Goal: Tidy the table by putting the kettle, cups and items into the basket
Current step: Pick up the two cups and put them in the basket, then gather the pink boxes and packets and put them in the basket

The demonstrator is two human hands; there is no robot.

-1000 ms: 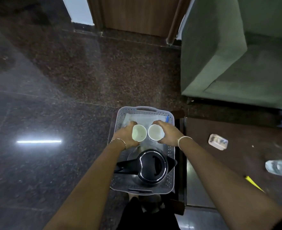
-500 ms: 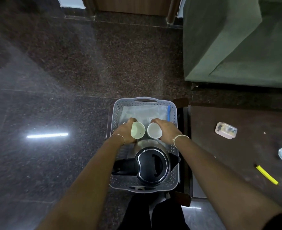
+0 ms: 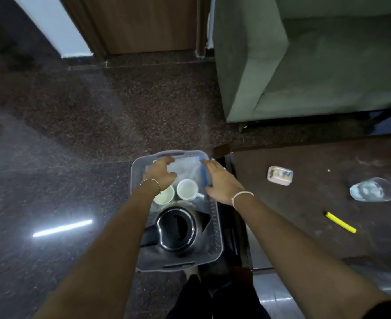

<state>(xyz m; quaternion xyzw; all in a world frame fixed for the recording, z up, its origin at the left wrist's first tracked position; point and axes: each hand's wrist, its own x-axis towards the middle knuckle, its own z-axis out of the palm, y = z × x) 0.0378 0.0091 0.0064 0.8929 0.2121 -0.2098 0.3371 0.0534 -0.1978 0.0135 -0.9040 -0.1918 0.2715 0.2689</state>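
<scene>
Pointing right, kettle point(image 3: 175, 229) spout; handle left.

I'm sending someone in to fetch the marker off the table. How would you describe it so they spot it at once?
Start at the green sofa; in front of it is the dark brown table. On its near right part lies the yellow marker, a thin stick at a slant. Its neighbours are a clear overturned glass and a small pale box, so it is the only bright yellow thing there.
</scene>
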